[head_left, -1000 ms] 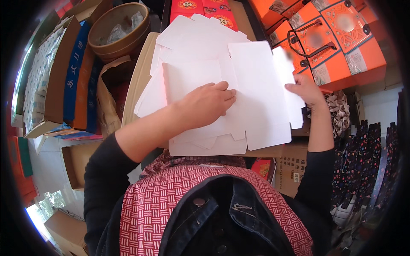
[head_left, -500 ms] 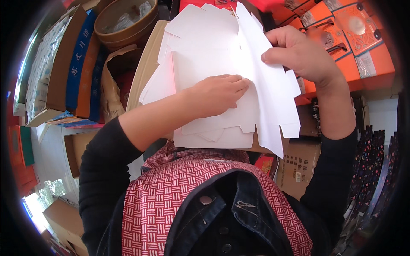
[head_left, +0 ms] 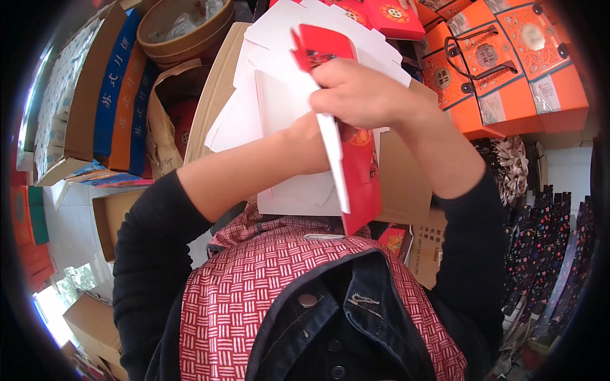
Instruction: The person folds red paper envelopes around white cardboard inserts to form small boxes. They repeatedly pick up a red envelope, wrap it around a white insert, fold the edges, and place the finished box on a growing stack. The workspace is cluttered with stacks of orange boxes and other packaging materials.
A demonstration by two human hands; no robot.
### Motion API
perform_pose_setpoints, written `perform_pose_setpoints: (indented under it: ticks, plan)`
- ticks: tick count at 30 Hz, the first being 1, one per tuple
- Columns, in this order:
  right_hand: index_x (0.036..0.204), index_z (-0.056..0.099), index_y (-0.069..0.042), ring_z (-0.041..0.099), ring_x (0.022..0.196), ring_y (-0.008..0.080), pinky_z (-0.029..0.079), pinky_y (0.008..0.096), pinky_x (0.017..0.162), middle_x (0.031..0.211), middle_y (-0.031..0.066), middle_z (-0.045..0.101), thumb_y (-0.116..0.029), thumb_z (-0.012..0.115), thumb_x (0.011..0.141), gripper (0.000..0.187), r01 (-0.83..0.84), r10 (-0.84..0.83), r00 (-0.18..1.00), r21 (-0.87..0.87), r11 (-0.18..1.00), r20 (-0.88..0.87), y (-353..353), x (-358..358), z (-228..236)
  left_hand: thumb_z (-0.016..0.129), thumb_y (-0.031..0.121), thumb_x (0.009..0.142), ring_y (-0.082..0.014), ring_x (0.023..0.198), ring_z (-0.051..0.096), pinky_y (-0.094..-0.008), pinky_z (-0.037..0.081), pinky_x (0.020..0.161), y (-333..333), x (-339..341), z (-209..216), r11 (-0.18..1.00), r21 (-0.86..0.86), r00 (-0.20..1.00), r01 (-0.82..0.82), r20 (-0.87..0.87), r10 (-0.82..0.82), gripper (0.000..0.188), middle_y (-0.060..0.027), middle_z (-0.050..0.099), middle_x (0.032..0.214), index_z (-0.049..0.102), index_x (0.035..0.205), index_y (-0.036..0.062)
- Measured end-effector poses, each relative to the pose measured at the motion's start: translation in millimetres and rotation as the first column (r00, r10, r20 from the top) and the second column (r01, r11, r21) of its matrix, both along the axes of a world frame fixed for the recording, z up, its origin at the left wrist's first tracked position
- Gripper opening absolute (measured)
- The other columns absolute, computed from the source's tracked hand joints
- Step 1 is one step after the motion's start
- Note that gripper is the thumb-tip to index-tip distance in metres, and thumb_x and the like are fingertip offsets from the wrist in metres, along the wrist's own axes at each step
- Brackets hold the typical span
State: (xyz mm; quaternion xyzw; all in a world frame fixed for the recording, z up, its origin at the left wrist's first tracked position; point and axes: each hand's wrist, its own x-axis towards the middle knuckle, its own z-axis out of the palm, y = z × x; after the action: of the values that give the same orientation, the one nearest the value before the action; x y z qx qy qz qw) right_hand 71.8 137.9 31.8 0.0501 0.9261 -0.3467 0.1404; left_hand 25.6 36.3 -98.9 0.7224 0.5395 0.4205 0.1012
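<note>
A die-cut cardboard box blank (head_left: 362, 174), red printed outside and white inside, stands bent upright above the stack. My right hand (head_left: 356, 95) is closed round its upper part, thumb on the white side. My left hand (head_left: 308, 136) lies low over the stack; the upright blank and my right hand hide its fingers. Under both hands are several flat white box blanks (head_left: 289, 95), their notched flaps spread unevenly. They rest on a brown cardboard carton (head_left: 406, 171).
Orange gift boxes (head_left: 489, 70) with dark handles are stacked at the far right, beside red boxes (head_left: 394, 19). A round brown tub (head_left: 184, 54) and upright blue and orange boxes (head_left: 121, 82) stand left. Dark flowered ribbons (head_left: 546, 247) hang at the right.
My right hand has swung left with the blank, turning it upright so its red printed side shows. My left hand has moved slightly left and is now mostly covered.
</note>
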Motion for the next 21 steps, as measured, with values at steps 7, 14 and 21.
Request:
perform_pose_setpoints:
  ticks: [7, 14, 21]
  plan:
    - [0.079, 0.061, 0.004, 0.054, 0.061, 0.0070, 0.042, 0.0239, 0.053, 0.070, 0.0014, 0.058, -0.014, 0.055, 0.079, 0.018, 0.242, -0.278, 0.956, -0.286, 0.927, -0.095, 47.9, 52.6, 47.3, 0.057, 0.014, 0.089, -0.0247, 0.133, 0.040, -0.0345, 0.033, 0.110, -33.0, -14.1, 30.0, 0.979, -0.156, 0.877, -0.132, -0.479, 0.042, 0.042, -0.0159, 0.051, 0.135, 0.053, 0.127, -0.0027]
    - [0.093, 0.062, 0.004, 0.057, 0.065, 0.0070, 0.045, 0.0222, 0.056, 0.078, 0.0020, 0.062, -0.012, 0.051, 0.083, 0.022, 0.540, -0.635, 0.768, -0.453, 0.709, -0.078, 108.6, 127.7, 35.9, 0.058, 0.019, 0.090, -0.0245, 0.135, 0.038, -0.0314, 0.041, 0.105, -37.2, -20.5, 48.5, 0.915, -0.368, 0.876, -0.167, -0.481, -0.033, 0.047, -0.0134, 0.047, 0.140, 0.050, 0.132, -0.0016]
    - [0.096, 0.063, 0.005, 0.056, 0.065, 0.0065, 0.044, 0.0212, 0.057, 0.075, 0.0012, 0.062, -0.018, 0.054, 0.084, 0.027, 0.322, -0.417, 0.903, -0.484, 0.814, -0.100, 88.7, 89.6, 65.0, 0.057, 0.023, 0.092, -0.0253, 0.134, 0.039, -0.0315, 0.044, 0.101, -49.2, -21.8, 31.8, 0.933, -0.282, 0.859, -0.223, -0.509, 0.051, 0.049, -0.0143, 0.047, 0.140, 0.048, 0.133, -0.0027]
